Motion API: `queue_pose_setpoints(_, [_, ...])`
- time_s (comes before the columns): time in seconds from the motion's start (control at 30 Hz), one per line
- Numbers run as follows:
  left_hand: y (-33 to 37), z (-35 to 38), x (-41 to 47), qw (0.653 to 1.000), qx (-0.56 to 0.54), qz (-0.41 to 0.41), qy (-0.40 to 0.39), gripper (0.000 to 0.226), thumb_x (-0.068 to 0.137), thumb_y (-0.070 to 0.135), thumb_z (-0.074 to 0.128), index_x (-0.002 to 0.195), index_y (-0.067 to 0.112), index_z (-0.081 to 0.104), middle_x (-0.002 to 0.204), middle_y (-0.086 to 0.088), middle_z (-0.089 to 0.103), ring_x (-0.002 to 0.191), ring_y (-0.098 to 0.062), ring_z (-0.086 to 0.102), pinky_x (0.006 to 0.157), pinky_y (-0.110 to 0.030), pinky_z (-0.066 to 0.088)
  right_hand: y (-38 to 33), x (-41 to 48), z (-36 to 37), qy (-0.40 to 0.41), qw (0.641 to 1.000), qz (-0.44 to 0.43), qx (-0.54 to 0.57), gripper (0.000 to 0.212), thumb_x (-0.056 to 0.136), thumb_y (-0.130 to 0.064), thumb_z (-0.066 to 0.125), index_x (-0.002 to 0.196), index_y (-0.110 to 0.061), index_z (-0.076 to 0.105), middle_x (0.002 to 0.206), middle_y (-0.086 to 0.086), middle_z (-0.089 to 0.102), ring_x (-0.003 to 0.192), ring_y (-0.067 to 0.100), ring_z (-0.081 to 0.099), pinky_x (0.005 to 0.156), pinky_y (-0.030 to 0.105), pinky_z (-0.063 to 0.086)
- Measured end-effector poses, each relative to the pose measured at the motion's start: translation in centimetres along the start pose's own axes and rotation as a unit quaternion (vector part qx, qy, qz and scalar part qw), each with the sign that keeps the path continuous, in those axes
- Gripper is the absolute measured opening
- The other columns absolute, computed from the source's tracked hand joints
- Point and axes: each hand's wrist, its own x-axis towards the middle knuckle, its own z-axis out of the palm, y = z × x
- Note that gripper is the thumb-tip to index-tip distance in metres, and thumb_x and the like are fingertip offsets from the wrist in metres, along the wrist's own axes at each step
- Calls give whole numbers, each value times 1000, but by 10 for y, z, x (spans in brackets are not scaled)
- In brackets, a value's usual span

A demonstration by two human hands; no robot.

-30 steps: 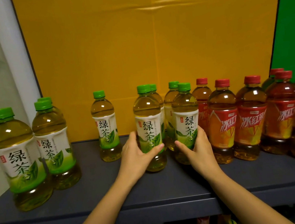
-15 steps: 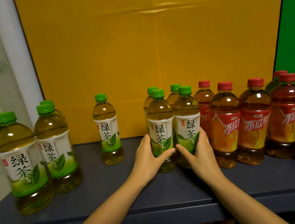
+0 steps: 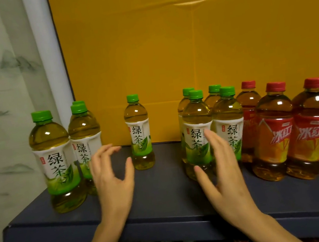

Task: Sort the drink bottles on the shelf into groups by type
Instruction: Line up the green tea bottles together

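Two hands, both empty; head view. My left hand (image 3: 111, 179) hovers over the shelf (image 3: 166, 206), fingers loosely curled, thumb apart, gripping nothing. It lies between the left trio (image 3: 54, 156) of green-tea bottles and the lone bottle (image 3: 138, 132), near both and, as far as I can tell, touching neither. My right hand (image 3: 223, 173) is spread wide with straight fingers just in front of the cluster (image 3: 194, 113) of four green-cap bottles. Blur hides whether it grazes the front label. The cluster stands packed against the red bottles (image 3: 274, 125), which fill the right end of the shelf. The frame cuts that end off, so I cannot tell whether the red lot is pure.

Step in hand, as I judge it: gathering the green teas, which stand in three lots while the reds already stand together.

Next move, likely: bring the lone bottle to one of the green lots. That calls for my left hand to close round its waist and keep it upright. The path should swing clear of the trio at my knuckles. The bottle should land beside its fellows without nudging the tight cluster into the reds.
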Motion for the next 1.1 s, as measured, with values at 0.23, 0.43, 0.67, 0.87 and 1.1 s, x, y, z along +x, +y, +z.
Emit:
queue_pose_setpoints(0.23, [-17, -8, -2, 985, 167, -41, 4, 77, 76, 10, 70, 138, -3, 25, 147, -22, 24, 136, -35, 23, 110, -46, 25, -23, 46, 69, -94, 990, 51, 96, 65, 90, -22, 55, 144, -15, 20, 146, -2, 28, 136, 7, 24, 107, 13, 17])
queue_pose_setpoints(0.43, [-24, -4, -1, 984, 145, -97, -28, 88, 78, 8, 69, 142, -7, 9, 152, -23, 11, 143, -31, 10, 113, -31, 11, -8, 86, 118, -127, 966, 203, 101, 86, 86, -28, 63, 147, -7, 5, 154, 9, 14, 143, 25, 14, 114, 34, 19])
queue_pose_setpoints(0.67, [-24, -4, 1, 985, 128, -113, -5, 81, 78, 1, 65, 143, 0, 16, 151, -19, 21, 141, -30, 18, 114, -35, 16, 2, 91, 154, -136, 950, 252, 125, 88, 76, -36, 72, 141, -12, 18, 143, 8, 39, 131, 27, 40, 101, 40, 39])
queue_pose_setpoints(0.87, [-22, -8, -1, 989, 106, -105, -23, 76, 80, -1, 63, 143, 6, 20, 150, -12, 27, 141, -25, 22, 115, -34, 18, 11, 90, 155, -115, 957, 249, 98, 76, 82, -28, 67, 139, -9, 20, 140, 11, 41, 128, 30, 41, 101, 42, 39])
queue_pose_setpoints(1.1, [-22, -7, 4, 985, 55, -158, -38, 84, 81, 3, 65, 145, 6, 10, 149, -12, 22, 138, -20, 24, 108, -23, 21, 17, 91, 150, -70, 949, 286, 113, 78, 81, -19, 68, 140, -6, 18, 141, 15, 37, 132, 31, 36, 106, 42, 36])
